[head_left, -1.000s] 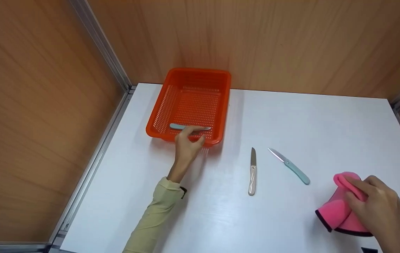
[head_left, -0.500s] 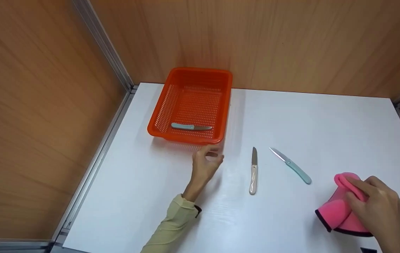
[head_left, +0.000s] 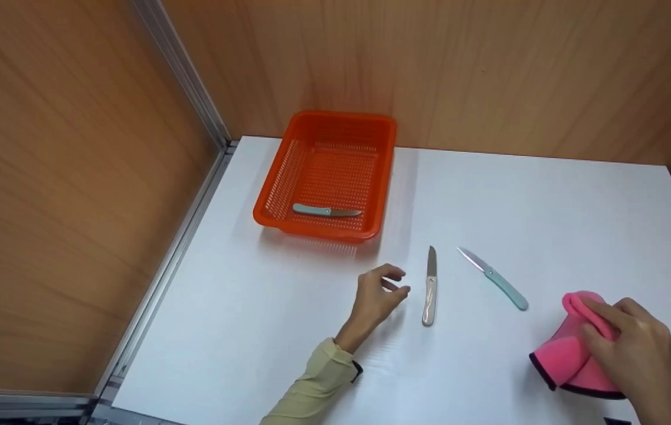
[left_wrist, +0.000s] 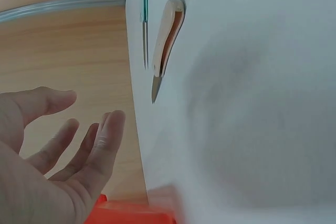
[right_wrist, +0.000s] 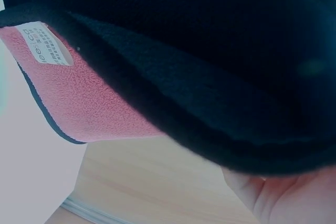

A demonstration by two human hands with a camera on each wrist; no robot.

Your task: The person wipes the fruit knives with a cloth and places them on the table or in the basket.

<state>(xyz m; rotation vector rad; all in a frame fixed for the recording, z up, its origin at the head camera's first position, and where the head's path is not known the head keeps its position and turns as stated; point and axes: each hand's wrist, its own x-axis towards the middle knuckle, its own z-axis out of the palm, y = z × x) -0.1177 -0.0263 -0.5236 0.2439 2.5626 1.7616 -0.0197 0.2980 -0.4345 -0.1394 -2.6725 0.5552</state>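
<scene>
My left hand point(head_left: 375, 296) hovers over the white table, fingers loosely bent and thumb apart, holding nothing. Just right of its fingertips lies a knife with a cream handle point(head_left: 429, 301), blade pointing away. Beyond that rests a second knife with a mint-green handle point(head_left: 506, 289), lying at a slant. Both knives also show in the left wrist view, past the spread fingers point(left_wrist: 107, 135). At the right, my right hand point(head_left: 636, 342) grips a bunched pink cloth point(head_left: 571, 348) with black edging. The right wrist view shows the cloth's white label point(right_wrist: 44, 44) and dark folds covering most of the hand.
An orange perforated basket point(head_left: 391, 171) stands at the back left of the table, against the wooden wall point(head_left: 459, 71). Inside it, near the front, lies another mint-handled knife point(head_left: 311, 210). Wooden panels with metal framing point(head_left: 187, 77) enclose the left and back.
My left hand has come out of the basket, leaving the mint-handled knife inside, and moved right and nearer to beside the cream-handled knife. The right hand keeps its grip on the cloth.
</scene>
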